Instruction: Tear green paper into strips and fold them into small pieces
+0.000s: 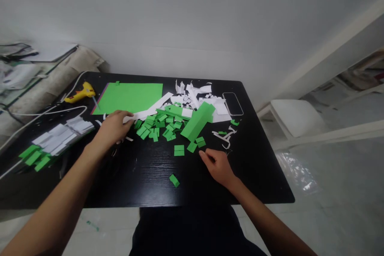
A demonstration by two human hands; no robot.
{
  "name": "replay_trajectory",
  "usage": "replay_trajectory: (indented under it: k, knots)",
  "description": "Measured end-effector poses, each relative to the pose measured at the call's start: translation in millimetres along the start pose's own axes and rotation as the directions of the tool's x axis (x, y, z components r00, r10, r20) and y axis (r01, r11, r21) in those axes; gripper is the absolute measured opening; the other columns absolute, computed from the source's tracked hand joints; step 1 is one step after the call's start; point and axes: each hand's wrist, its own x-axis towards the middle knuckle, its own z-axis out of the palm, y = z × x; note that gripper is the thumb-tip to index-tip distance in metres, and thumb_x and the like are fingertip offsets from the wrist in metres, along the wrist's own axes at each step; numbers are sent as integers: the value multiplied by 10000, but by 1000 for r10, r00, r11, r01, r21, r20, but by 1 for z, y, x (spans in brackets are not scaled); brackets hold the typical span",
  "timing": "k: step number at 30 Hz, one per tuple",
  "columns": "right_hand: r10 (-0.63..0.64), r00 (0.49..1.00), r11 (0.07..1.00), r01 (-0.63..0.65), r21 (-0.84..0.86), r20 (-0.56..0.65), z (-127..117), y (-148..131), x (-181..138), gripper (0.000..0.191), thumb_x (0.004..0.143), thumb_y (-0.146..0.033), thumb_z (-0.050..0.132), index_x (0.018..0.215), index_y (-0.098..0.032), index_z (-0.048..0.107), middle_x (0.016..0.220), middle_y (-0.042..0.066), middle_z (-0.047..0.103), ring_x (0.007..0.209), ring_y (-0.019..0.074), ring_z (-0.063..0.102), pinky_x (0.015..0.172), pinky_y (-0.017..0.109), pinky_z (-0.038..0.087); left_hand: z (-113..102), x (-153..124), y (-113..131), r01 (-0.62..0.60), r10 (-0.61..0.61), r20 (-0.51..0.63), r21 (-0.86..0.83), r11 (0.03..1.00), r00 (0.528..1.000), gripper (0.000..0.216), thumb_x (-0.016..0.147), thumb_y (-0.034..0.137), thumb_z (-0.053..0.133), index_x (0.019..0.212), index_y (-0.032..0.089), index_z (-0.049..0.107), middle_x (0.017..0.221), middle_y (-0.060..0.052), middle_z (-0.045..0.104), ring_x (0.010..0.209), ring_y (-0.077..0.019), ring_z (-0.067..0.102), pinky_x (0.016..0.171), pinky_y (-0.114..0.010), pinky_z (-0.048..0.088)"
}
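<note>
1-handedly pinching the white strip (154,107) by its end with the left hand (113,129), probably handling light, easily creasing paper, favouring edges; curling the right hand (220,165) closed, seemingly holding nothing.

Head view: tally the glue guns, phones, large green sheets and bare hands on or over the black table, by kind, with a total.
Glue gun: 1
Phone: 1
Large green sheet: 1
Left hand and right hand: 2
Total: 5

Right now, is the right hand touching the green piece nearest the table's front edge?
Apart: the head view shows black tabletop between right hand and green piece.
</note>
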Motion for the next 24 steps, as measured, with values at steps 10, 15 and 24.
replay_trajectory:
  k: [10, 15, 24]
  knots:
    - [42, 999, 998, -43, 51, 24, -2, -2, -1, 509, 1050, -375, 533, 628, -237, 283, 571, -58, 311, 527, 113, 306, 529, 298, 254, 8, 58, -4, 158, -158, -2, 108, 982, 987, 716, 1005, 480, 493, 1431, -94, 526, 1467, -396, 575, 1409, -498, 554, 1195, -613, 411]
    - [72, 997, 994, -75, 77, 38, -4, -5, -1, 509, 1047, -380, 538, 621, -236, 298, 572, -50, 327, 532, 121, 313, 545, 308, 270, 15, 66, -10, 297, -304, 55, 102, 949, 951, 877, 987, 685, 500, 1377, -100, 495, 1492, -463, 505, 1445, -592, 488, 1138, -668, 436]
    - [80, 996, 992, -85, 93, 49, -3, -4, 0, 512, 1043, -391, 543, 619, -236, 303, 574, -49, 344, 537, 121, 323, 558, 311, 272, 13, 65, -9, 324, -330, 59, 93, 942, 942, 881, 966, 774, 469, 1314, -35, 499, 1454, -447, 545, 1369, -582, 563, 1065, -695, 480]
